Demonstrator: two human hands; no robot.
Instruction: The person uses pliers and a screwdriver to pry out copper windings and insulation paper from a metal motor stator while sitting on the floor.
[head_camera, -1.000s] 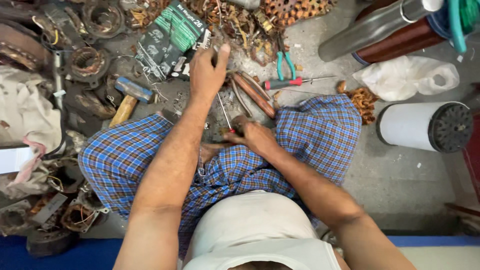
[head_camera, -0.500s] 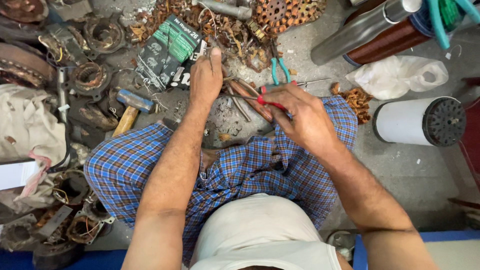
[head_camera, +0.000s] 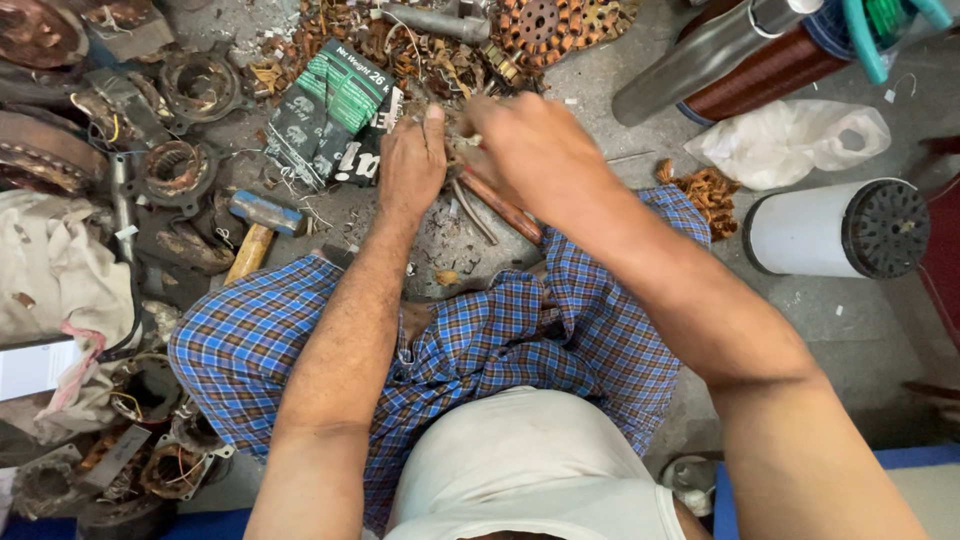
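I sit cross-legged on the floor in a blue checked cloth (head_camera: 520, 340). Both arms reach forward to a heap of copper wire scrap (head_camera: 400, 45). My left hand (head_camera: 410, 165) has its fingers closed on a small pale scrap piece (head_camera: 463, 140), thumb pointing up. My right hand (head_camera: 535, 150) is curled, knuckles up, and meets the left hand at that piece; whatever lies under its palm is hidden. Pliers with reddish-brown handles (head_camera: 500, 210) lie on the floor just below both hands.
A green-and-black carton (head_camera: 335, 110) lies left of my hands, and a blue-headed hammer (head_camera: 258, 222) below it. Motor stators (head_camera: 175, 165) and housings crowd the left. To the right are copper scraps (head_camera: 712, 190), a white plastic bag (head_camera: 790, 140), a white cylinder (head_camera: 835, 230) and a copper wire spool (head_camera: 760, 70).
My right hand has moved from my lap, past the red-handled tool, up to meet my left hand at the scrap heap. The left hand has stayed almost in place.
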